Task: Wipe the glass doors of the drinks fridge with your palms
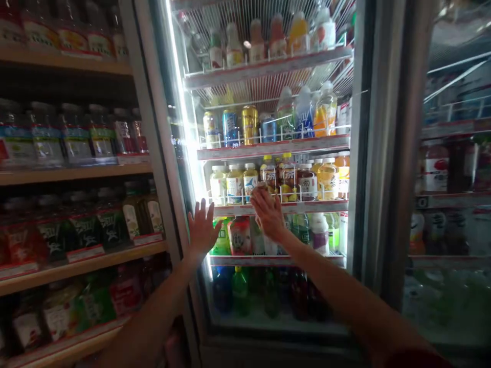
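My left hand (203,227) is raised at the lit left side of the drinks fridge, with its fingers spread and nothing in them. My right hand (268,212) reaches to the front rail of the middle shelf (314,206). Its fingers are bent over a small brownish thing that I cannot make out. Just behind that hand stand a bottle with a blue-and-white label (250,179) and dark tea bottles with yellow caps (268,171). Below the left hand's thumb is a green pack (221,240), beside a red pack (240,236).
Cans (249,125) and bottles fill the shelf above. More bottles (278,36) stand on the top shelf, and green bottles (240,282) at the bottom. Wooden shelves (76,174) with drinks are on the left. A metal door frame (402,153) and another fridge section lie right.
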Demonstrator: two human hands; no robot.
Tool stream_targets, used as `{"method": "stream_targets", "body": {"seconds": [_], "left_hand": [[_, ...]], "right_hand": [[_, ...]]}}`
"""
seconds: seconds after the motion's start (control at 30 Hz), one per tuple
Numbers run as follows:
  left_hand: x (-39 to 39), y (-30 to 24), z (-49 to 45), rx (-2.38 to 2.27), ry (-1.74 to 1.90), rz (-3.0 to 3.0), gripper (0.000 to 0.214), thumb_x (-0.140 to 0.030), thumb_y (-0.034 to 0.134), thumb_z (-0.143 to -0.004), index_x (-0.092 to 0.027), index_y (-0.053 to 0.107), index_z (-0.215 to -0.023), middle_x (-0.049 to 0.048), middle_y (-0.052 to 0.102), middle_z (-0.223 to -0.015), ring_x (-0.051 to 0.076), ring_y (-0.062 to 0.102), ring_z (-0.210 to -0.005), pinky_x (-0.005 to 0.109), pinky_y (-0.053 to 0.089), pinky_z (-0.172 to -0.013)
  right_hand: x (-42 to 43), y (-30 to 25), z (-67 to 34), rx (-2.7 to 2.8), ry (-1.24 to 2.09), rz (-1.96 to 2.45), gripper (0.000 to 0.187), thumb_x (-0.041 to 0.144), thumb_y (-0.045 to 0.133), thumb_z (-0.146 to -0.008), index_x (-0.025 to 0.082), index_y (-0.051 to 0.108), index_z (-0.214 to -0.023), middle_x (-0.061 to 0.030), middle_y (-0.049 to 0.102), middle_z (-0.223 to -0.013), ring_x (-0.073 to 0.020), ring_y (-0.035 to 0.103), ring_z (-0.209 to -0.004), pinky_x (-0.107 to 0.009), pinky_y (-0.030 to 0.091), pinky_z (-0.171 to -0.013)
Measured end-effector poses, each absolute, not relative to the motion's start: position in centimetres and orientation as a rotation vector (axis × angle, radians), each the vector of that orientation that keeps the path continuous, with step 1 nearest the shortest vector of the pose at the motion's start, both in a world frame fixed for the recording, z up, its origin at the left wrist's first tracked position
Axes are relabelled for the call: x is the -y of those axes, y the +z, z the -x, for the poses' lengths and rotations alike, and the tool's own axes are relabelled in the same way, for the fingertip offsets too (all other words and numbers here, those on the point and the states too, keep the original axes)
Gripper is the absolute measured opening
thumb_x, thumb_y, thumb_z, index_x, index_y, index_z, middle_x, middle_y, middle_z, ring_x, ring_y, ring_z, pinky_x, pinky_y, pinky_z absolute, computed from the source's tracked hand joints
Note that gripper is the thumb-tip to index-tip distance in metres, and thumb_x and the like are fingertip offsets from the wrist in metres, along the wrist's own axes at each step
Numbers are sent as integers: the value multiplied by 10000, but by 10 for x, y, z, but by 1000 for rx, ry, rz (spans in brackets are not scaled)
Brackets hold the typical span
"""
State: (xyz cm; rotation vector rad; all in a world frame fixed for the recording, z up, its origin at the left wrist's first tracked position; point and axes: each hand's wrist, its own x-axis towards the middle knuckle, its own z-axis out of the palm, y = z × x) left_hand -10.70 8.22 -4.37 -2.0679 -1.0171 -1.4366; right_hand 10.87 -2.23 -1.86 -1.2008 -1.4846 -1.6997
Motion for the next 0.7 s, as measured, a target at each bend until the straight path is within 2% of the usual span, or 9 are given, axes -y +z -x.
{"method": "stream_targets", "body": {"seconds": [0.1,0.3,0.47,0.63,0.7], "left_hand": [[-67,-46,118,1102,-1395,2054,609,-421,461,-903,-173,346,-1447,142,196,-1558,321,153,-1443,594,167,-1134],[-52,-60,119,1182,-1379,2010,584,-400,423,-916,-162,349,-1444,151,212,-1550,313,178,-1439,599,180,-1127],[-53,-48,101,1181,-1355,2067,620,-433,413,-919,-176,289,-1470,141,160,-1565,311,131,-1449,611,165,-1122],[-71,-39,101,1231,-1415,2045,627,-428,419,-921,-181,266,-1477,149,142,-1568,315,118,-1450,610,152,-1123],[-80,-41,102,1199,-1442,2048,636,-443,423,-917,-183,268,-1476,152,137,-1568,327,116,-1448,620,164,-1114]], "right_hand": [[30,-14,-118,1559,-1667,1231,509,180,469,-845,209,487,-1353,-56,449,-1444,-236,295,-1387,-487,26,-1176],[64,-2,-161,1208,-1560,1297,526,206,425,-875,147,433,-1398,-144,390,-1471,-295,254,-1405,-554,126,-1128],[69,-17,-160,1507,-1718,1253,477,163,430,-872,180,501,-1343,-81,464,-1431,-241,333,-1370,-486,94,-1162],[78,9,-181,1134,-1608,1290,529,209,405,-894,174,398,-1422,-123,395,-1472,-267,267,-1406,-530,148,-1137],[74,18,-177,1113,-1602,1290,527,210,401,-893,177,404,-1418,-121,400,-1468,-274,255,-1410,-537,156,-1136]]}}
